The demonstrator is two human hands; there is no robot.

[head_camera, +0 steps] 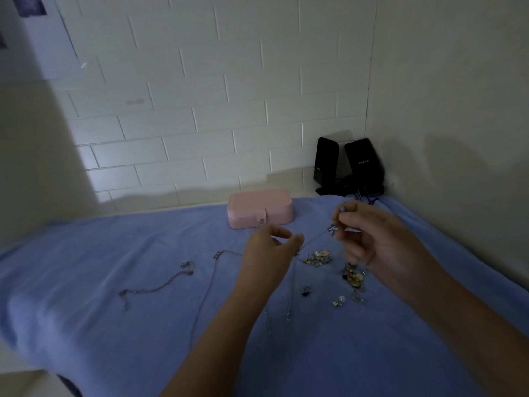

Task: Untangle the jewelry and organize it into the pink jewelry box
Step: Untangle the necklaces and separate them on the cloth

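The left hand (269,247) and right hand (369,239) each pinch one thin chain (316,238), held up. The pink jewelry box (260,209) is shut, so nothing seems put away yet.

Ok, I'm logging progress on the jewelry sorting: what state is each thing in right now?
Pink jewelry box: closed, strap snapped shut.
Left hand: pinches the thin chain.
Right hand: pinches the same chain by its pendant.
Thin chain: lifted, strung between both hands.
Silver necklace: lying loose on the blanket.
Earrings: scattered on the blanket, unboxed.
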